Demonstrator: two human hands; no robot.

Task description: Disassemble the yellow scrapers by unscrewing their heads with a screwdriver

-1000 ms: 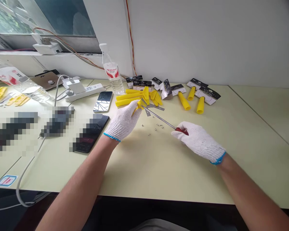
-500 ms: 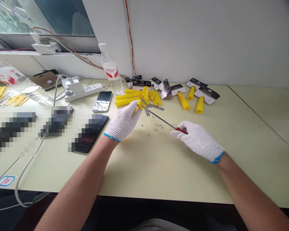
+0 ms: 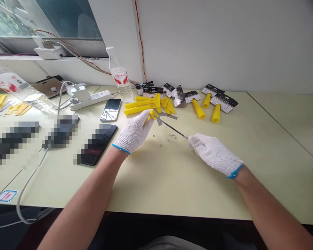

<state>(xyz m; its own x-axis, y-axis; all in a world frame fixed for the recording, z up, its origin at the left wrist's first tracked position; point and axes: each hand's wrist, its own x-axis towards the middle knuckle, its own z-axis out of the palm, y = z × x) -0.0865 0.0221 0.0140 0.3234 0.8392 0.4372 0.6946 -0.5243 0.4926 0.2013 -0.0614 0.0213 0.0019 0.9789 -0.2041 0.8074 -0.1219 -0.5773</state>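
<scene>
My left hand (image 3: 134, 131), in a white knit glove with a blue cuff, grips a yellow plastic scraper head (image 3: 152, 114); the fingers hide part of it. A thin metal blade (image 3: 159, 121) shows beside it. My right hand (image 3: 214, 152), gloved alike, is closed around the handle of a screwdriver (image 3: 175, 130), whose shaft slants up left with its tip at the scraper head. Several small screws (image 3: 168, 139) lie on the table below the shaft. Behind my left hand are yellow scraper handles (image 3: 135, 109), more yellow heads (image 3: 168, 105) and loose flat blades (image 3: 169, 115).
Yellow tapered sleeves (image 3: 199, 109) with black-and-white cards (image 3: 224, 102) lie at the back right. A water bottle (image 3: 122, 81) stands by the wall. To the left are phones (image 3: 111, 110), a power strip (image 3: 94, 99), a white cable (image 3: 28, 180) and a lying bottle (image 3: 28, 91).
My right hand has turned around the screwdriver handle, so the red grip seen before is now covered by the fingers. My left hand stays almost in place with the scraper head.
</scene>
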